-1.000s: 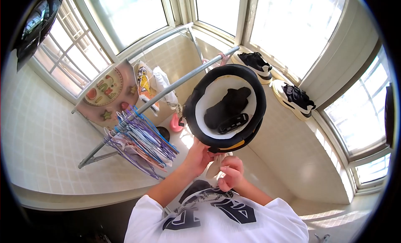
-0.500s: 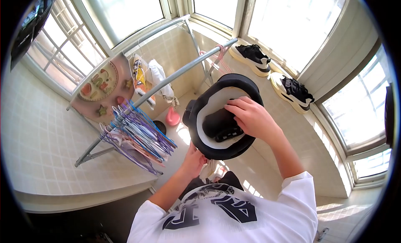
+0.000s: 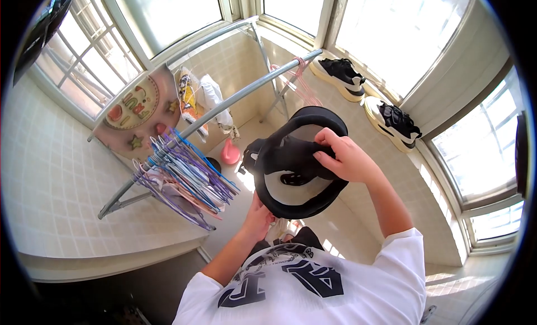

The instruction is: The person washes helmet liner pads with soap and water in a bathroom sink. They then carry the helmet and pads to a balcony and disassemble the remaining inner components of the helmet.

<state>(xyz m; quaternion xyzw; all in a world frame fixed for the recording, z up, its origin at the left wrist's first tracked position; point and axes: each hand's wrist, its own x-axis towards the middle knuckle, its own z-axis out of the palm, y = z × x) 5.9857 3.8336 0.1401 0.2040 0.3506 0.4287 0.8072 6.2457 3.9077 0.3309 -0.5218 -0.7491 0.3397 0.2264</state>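
A black round item like a helmet, with a pale lining, is tilted with its opening toward the camera. My left hand grips its lower left edge, the fingertips partly hidden beneath it. Over the opening, my right hand pinches a black cloth-like piece between thumb and fingers. Below that piece, a small black part with slots shows against the lining.
A metal drying rack carries many hangers and small hanging cloths. Two black-and-white shoes stand on the window ledge at right. A pink object and a pink patterned panel are at left.
My right hand came up from below, reached into the opening, and has now pulled the black piece up and across it. The helmet-like item has shifted lower and tilted.
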